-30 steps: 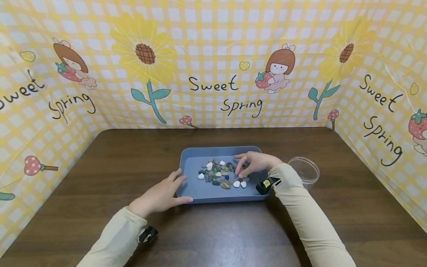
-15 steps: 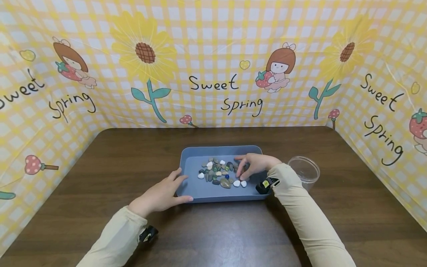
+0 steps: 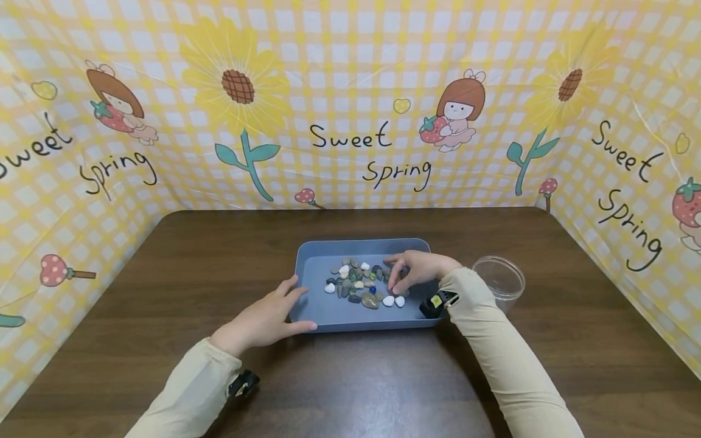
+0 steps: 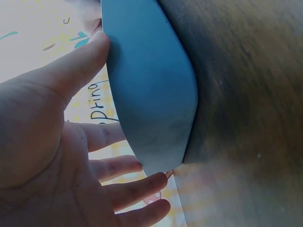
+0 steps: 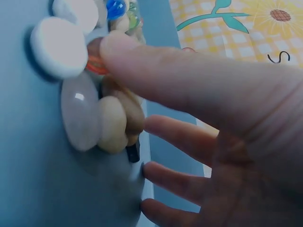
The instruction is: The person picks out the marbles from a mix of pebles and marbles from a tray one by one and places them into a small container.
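Where left hand (image 3: 267, 317) touches tray (image 3: 361, 326), bare margin (image 3: 311, 309)

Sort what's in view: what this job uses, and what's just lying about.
In the job:
blue-grey tray, touched by the left hand
pebbles in the tray
orange-red piece by the right hand

Apparently just about:
clear container, in neither hand; its role is unclear
brown table
checked cloth

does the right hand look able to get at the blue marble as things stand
Probably yes: the blue marble lies in the tray close to the right hand, with nothing visible on top. The red-orange piece at its thumb may occupy it first.
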{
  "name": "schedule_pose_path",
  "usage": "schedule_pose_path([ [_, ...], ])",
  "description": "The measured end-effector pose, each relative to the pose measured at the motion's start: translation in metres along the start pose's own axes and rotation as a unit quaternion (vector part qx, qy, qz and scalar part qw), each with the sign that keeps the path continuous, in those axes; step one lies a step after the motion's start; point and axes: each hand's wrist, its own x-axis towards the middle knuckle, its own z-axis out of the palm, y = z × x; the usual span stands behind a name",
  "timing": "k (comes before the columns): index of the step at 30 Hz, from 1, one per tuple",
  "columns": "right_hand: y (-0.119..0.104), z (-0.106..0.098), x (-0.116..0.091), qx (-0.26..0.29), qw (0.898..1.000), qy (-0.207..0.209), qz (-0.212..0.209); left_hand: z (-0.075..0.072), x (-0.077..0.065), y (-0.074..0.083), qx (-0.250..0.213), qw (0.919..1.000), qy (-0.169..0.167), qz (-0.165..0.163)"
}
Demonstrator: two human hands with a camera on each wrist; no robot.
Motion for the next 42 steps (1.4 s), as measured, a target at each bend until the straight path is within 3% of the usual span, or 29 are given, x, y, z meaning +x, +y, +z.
schedule_pose_path([
  [11, -0.012, -0.009, -0.005, 0.008, 0.998, 0.054, -0.014, 0.002, 0.002, -0.002, -0.001, 1.0000, -0.002, 0.002],
  [22, -0.019, -0.017, -0.017, -0.004, 0.993, 0.091, -0.078, 0.001, 0.001, -0.001, -0.002, 1.0000, -0.002, 0.001],
  [42, -0.032, -0.022, -0.038, 0.009, 0.981, 0.173, -0.091, 0.002, 0.001, -0.002, 0.002, 1.0000, 0.000, 0.001],
])
